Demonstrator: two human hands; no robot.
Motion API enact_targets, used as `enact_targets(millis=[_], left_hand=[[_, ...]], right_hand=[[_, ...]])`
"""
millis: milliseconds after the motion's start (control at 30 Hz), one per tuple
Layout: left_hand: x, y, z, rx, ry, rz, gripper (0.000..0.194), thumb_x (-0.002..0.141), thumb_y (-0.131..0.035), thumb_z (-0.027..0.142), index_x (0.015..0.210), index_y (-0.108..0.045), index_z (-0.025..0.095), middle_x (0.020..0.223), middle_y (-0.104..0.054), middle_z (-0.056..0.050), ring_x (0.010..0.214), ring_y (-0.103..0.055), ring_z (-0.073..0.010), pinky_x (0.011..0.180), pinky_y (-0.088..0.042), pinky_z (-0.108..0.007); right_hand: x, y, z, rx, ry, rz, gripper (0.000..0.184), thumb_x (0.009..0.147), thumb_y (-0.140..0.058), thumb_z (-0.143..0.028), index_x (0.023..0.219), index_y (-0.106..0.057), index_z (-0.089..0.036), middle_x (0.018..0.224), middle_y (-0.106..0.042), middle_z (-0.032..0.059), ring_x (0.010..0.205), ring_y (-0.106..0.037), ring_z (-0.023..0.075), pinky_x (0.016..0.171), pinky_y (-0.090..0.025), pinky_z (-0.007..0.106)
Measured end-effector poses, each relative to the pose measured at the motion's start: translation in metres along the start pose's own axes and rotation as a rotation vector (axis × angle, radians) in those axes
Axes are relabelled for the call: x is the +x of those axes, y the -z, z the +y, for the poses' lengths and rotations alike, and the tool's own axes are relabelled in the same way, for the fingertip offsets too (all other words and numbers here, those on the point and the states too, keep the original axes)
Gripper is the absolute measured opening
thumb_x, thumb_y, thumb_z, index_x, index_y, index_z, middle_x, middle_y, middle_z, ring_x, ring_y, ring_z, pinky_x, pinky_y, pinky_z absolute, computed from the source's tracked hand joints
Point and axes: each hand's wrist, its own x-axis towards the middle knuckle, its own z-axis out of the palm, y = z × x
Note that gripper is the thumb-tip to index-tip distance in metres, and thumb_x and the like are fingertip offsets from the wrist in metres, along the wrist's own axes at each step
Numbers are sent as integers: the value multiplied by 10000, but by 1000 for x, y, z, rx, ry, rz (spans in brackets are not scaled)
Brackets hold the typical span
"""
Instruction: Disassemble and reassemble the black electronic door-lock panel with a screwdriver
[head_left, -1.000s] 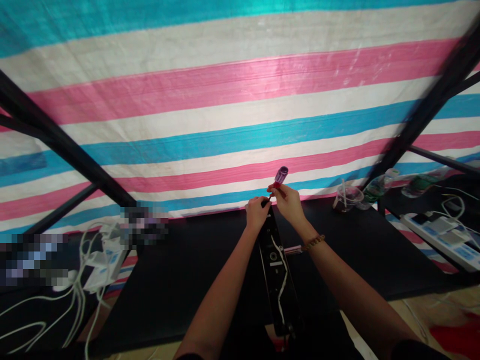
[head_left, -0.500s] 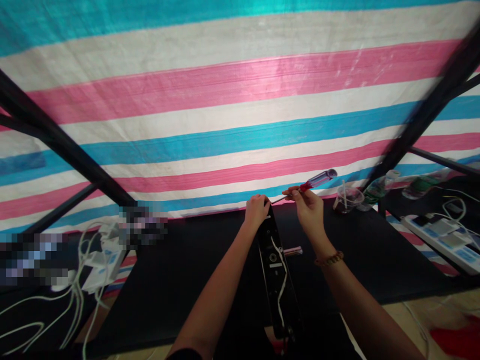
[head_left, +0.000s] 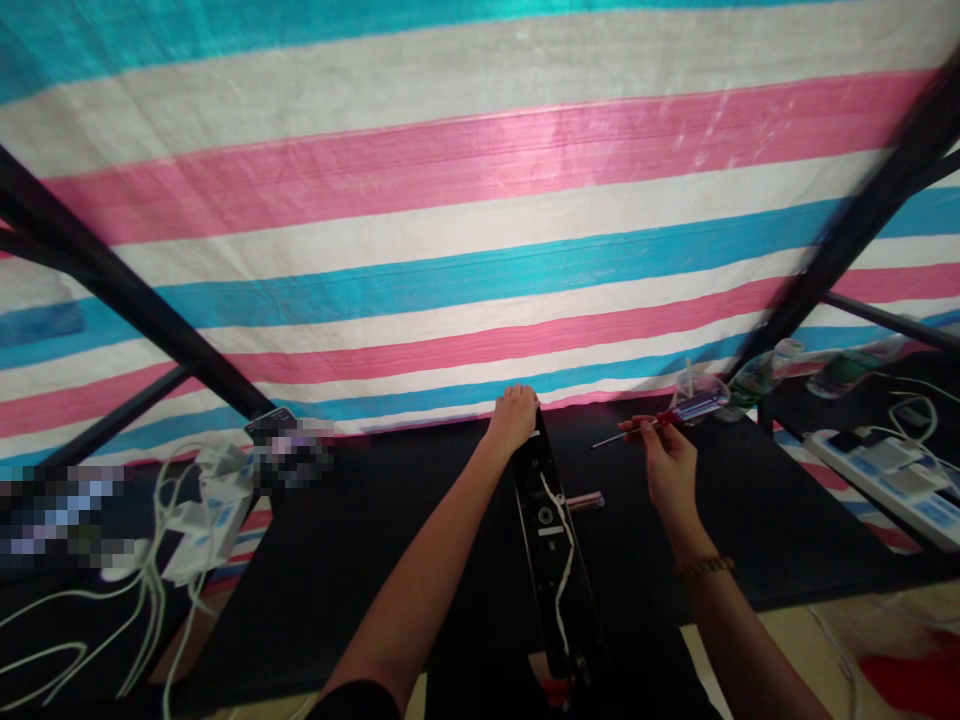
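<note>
A long, narrow black device point(head_left: 551, 570) with a white cable running along its open face lies on the black table, its near end toward me. Wrapped over its far end is my left hand point(head_left: 514, 415), fingers closed on it. My right hand point(head_left: 667, 455) pinches a screwdriver point(head_left: 694, 407) with a clear purple and red handle. The screwdriver's thin shaft points left, its tip apart from the device. Beside the device's right edge lies a second, pinkish clear handle point(head_left: 586, 501), partly hidden by the device.
A clear plastic cup with a straw point(head_left: 690, 378) and a clear bottle point(head_left: 761, 380) stand at the table's back right. White power strips point(head_left: 892, 480) lie on the right table; tangled white cables point(head_left: 154, 570) lie at left. Striped sheeting point(head_left: 480, 250) hangs behind, between black frame posts.
My right hand has moved right and slightly down with the screwdriver, taking its tip away from the device's far end. My left hand stays at that end.
</note>
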Motion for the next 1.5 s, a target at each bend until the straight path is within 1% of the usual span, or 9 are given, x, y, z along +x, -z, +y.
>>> enact_targets(millis=[167,300,400,500,633,800,1000,1333,1500], left_hand=[[0,1,-3,-42,-67,48,146,971,-485,243,980,-607,165,1019,-598,-98,1017,-550,-220,934,-455,-361],[-4,6,-8,-83,-118,64,137,960,-512,244,941,-633,181,1007,-605,-77,1006,-561,-200,948,-457,-339],[-4,10,-10,-106,-125,57,125,943,-530,220,913,-643,175,987,-616,-76,990,-580,-193,934,-470,-331],[0,15,-10,-112,-121,26,110,910,-545,185,885,-650,165,933,-626,-78,938,-603,-191,882,-491,-318],[10,21,-7,-89,-128,-41,121,850,-549,137,830,-667,156,844,-629,-73,840,-618,-190,812,-501,-303],[20,27,-5,-43,-154,-130,91,791,-589,140,791,-680,150,817,-639,-72,782,-623,-188,741,-500,-282],[20,30,-3,10,-159,-166,113,819,-574,158,836,-685,140,865,-659,-99,848,-639,-208,786,-504,-296],[25,37,-7,52,-250,-221,152,819,-549,158,873,-691,155,874,-671,-90,860,-649,-208,785,-500,-291],[26,38,-8,76,-265,-252,163,808,-544,146,865,-697,155,889,-677,-100,872,-654,-214,785,-503,-295]], right_hand=[[-4,18,11,-86,-14,60,389,806,-671,-526,886,-679,-145,827,-734,110,758,-701,236,678,-555,350],[-3,31,19,-222,-52,63,437,809,-637,-568,867,-685,-138,716,-699,83,622,-665,202,588,-515,307],[-4,38,30,-430,-71,-55,438,829,-590,-572,831,-694,-147,620,-653,49,515,-601,173,515,-451,282],[-8,41,47,-601,-72,-211,419,842,-547,-556,746,-678,-170,577,-636,41,483,-572,168,503,-414,282],[-19,40,73,-735,-84,-325,377,845,-504,-506,699,-661,-196,576,-648,46,514,-593,189,535,-403,294],[-27,41,91,-829,-33,-389,362,860,-466,-452,821,-714,-191,716,-720,89,621,-650,234,596,-424,318],[-27,43,94,-883,-31,-436,372,887,-445,-419,920,-726,-177,844,-748,108,747,-690,257,681,-458,327],[-34,42,92,-866,-11,-387,393,895,-448,-402,1014,-728,-154,988,-752,139,875,-701,282,779,-494,363],[-34,43,94,-866,-17,-409,401,900,-443,-405,1027,-721,-146,1009,-747,141,891,-694,290,808,-495,385]])
